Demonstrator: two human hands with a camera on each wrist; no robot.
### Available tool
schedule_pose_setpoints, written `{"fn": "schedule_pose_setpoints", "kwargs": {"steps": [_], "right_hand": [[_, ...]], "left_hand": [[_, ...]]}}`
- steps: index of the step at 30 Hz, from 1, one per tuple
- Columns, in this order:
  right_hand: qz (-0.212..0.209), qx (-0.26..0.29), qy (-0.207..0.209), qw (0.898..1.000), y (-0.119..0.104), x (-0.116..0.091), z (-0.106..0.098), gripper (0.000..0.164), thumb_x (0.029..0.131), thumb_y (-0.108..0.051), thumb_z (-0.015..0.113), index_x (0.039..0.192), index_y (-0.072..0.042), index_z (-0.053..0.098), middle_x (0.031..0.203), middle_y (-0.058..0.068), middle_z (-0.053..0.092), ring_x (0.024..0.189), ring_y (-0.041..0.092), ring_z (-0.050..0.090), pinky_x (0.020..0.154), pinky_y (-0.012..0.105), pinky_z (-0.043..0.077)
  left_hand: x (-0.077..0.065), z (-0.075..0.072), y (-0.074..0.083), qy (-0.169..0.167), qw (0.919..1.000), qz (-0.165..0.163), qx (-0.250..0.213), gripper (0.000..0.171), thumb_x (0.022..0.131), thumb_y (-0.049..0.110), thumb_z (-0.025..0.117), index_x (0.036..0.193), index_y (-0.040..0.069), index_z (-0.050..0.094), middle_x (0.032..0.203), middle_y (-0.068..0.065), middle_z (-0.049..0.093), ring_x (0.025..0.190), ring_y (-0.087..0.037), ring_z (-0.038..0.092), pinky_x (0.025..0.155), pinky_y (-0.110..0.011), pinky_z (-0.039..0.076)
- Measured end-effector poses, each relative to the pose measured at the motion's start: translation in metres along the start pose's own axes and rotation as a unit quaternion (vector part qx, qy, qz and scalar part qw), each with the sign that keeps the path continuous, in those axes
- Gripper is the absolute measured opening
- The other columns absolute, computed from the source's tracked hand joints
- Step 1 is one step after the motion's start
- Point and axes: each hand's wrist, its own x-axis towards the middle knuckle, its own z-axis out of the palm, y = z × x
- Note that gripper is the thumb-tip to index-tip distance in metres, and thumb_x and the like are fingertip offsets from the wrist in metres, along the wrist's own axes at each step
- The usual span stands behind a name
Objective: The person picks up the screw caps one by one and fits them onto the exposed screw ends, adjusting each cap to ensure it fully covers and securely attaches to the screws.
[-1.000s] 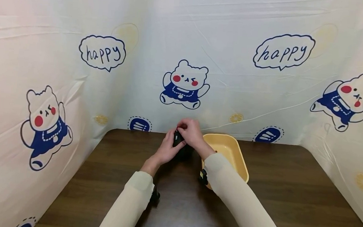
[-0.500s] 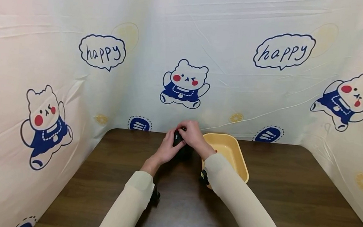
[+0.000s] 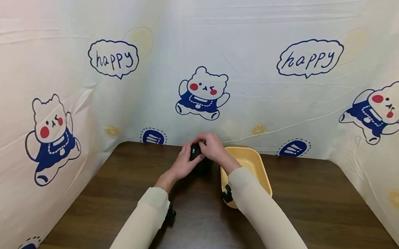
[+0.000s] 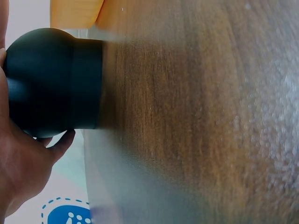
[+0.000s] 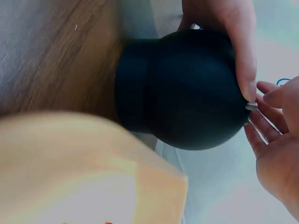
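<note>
A black object [image 5: 196, 88] with a ball-like body and a narrower round base stands upright on the table, beside the tray. In the head view it shows a small white mark. My left hand [image 3: 183, 162] grips it from the left, the thumb on its near side. In the right wrist view the left thumb tip lies at a small silvery piece [image 5: 251, 106] on the object's top. My right hand [image 3: 215, 147] bends over that top, fingertips right beside the silvery piece. I cannot tell what, if anything, these fingertips pinch.
A yellow tray [image 3: 266, 179] stands close to the right of the object, partly under my right forearm. Small red bits [image 5: 109, 222] show in it. The brown wooden table [image 3: 301, 208] meets a printed white curtain [image 3: 257, 86] behind.
Both hands stay at the black object, nearly in place. A bit of red seen at the right fingertips earlier barely shows now. The right forearm has shifted slightly to the right.
</note>
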Motion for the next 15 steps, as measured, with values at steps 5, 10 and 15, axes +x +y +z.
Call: {"fn": "schedule_pose_setpoints", "kwargs": {"steps": [5,10,15], "right_hand": [[-0.008,0.000,-0.019,1.000,0.003,-0.007,-0.008,0.025,0.100,0.001,0.051,0.106,-0.002,0.075,0.115,0.011,0.068,0.109,0.026,0.061,0.103,0.042,0.049],[-0.010,-0.005,-0.035,0.999,0.007,-0.017,-0.019,0.020,0.101,-0.003,0.055,0.110,0.000,0.073,0.119,0.013,0.066,0.113,0.029,0.060,0.104,0.045,0.048],[-0.004,-0.015,-0.049,0.999,0.015,-0.028,-0.031,0.019,0.100,-0.007,0.061,0.115,0.000,0.072,0.122,0.015,0.065,0.115,0.032,0.060,0.104,0.047,0.048]], "left_hand": [[0.001,0.003,0.000,0.008,1.0000,0.000,0.001,0.087,0.099,0.060,0.056,0.161,0.011,0.020,0.159,-0.012,0.026,0.140,-0.032,0.035,0.116,-0.051,0.034],[0.000,0.004,0.001,0.014,0.9999,0.001,-0.006,0.086,0.099,0.060,0.056,0.161,0.011,0.022,0.160,-0.013,0.026,0.140,-0.033,0.035,0.115,-0.053,0.035],[0.001,0.002,0.001,0.007,0.9998,-0.017,-0.008,0.090,0.097,0.066,0.055,0.162,0.015,0.019,0.161,-0.011,0.025,0.140,-0.033,0.035,0.116,-0.056,0.034]]}}
